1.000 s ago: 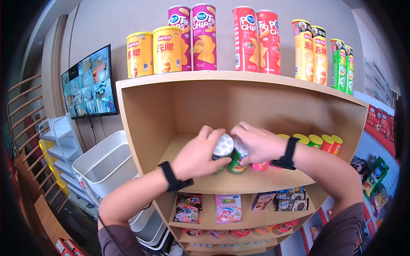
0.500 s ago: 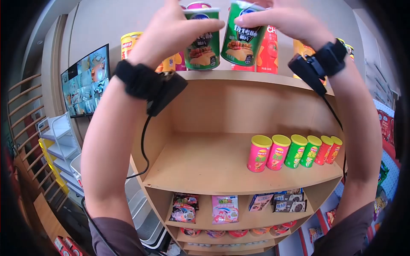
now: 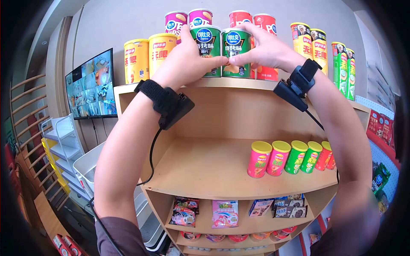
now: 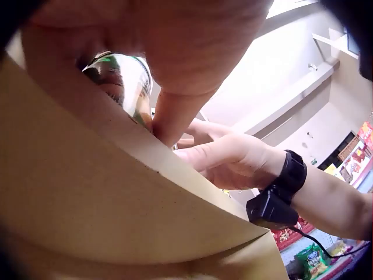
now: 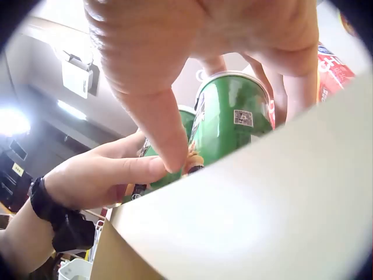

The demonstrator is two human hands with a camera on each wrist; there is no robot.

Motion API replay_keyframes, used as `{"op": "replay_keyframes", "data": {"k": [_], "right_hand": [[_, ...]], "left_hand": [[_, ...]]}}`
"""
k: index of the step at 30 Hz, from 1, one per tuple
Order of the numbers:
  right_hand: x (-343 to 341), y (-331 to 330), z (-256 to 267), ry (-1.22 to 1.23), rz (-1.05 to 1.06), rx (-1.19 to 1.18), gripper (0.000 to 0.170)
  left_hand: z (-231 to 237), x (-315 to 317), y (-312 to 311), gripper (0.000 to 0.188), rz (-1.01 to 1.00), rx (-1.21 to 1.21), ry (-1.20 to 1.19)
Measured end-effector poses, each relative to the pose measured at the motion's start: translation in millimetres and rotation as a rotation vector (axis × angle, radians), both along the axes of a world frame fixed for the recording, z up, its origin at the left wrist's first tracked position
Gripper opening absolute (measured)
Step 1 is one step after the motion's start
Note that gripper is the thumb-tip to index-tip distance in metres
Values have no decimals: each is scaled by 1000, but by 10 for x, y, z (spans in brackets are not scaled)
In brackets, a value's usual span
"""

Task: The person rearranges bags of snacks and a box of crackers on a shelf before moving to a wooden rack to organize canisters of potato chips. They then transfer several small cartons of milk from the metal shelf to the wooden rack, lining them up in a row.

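Two short green cans stand side by side at the front of the shelf unit's top board (image 3: 256,84) in the head view. The left hand (image 3: 188,59) grips the left green can (image 3: 210,47), thumb across its front. Around the right green can (image 3: 236,45) the right hand (image 3: 267,49) is curled, its thumb on the can's front near the other thumb. From the right wrist view, both green cans (image 5: 227,116) rise above the board's edge, upright. Part of a can (image 4: 131,81) shows behind the left hand's fingers in the left wrist view.
Yellow cans (image 3: 136,62), purple cans, red cans (image 3: 265,72) and taller yellow and green tubes (image 3: 350,74) share the top board. Pink (image 3: 259,160), green and red cans stand on the shelf below, at its right. A wall screen (image 3: 90,85) hangs at left.
Both hands have lifted the two green cans from the inner shelf up to the top board. Since half a second ago the cans have come down onto the board, upright.
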State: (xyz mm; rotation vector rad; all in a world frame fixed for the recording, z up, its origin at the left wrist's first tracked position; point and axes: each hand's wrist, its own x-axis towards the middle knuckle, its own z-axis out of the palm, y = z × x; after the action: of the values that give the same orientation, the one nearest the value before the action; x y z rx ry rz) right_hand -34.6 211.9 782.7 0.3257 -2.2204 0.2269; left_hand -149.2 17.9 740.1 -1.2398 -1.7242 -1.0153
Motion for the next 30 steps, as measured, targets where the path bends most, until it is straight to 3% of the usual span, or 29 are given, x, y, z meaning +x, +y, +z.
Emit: {"op": "replay_keyframes", "data": {"k": [2, 9, 21, 22, 24, 25, 26, 28, 29, 30], "right_hand": [[-48, 11, -10, -4, 1, -3, 99], [-55, 12, 41, -68, -84, 0, 96], [-104, 5, 91, -85, -77, 21, 101], [-93, -2, 96, -90, -82, 31, 101], [-105, 12, 88, -77, -109, 64, 107], [-172, 106, 36, 88, -68, 131, 76], [-119, 12, -122, 388, -145, 195, 75], [133, 182, 53, 509, -150, 392, 76], [483, -44, -59, 370, -122, 124, 68], [554, 21, -117, 543, -107, 259, 62]], "left_hand": [[-16, 20, -4, 104, 30, -35, -79], [-4, 42, 25, 106, 108, -95, -175], [-49, 3, 78, 105, 231, -66, -115], [-64, -53, 89, 93, 214, -45, -33], [-76, -154, 95, 102, 183, -9, 43], [-88, -146, 90, 105, 159, 10, 79], [-102, -122, 78, 110, 201, 17, 113], [-145, -134, 26, 103, 118, 42, 155], [-161, -175, 23, 101, 41, 75, 211], [-228, -103, 28, 94, 191, 124, 273]]}}
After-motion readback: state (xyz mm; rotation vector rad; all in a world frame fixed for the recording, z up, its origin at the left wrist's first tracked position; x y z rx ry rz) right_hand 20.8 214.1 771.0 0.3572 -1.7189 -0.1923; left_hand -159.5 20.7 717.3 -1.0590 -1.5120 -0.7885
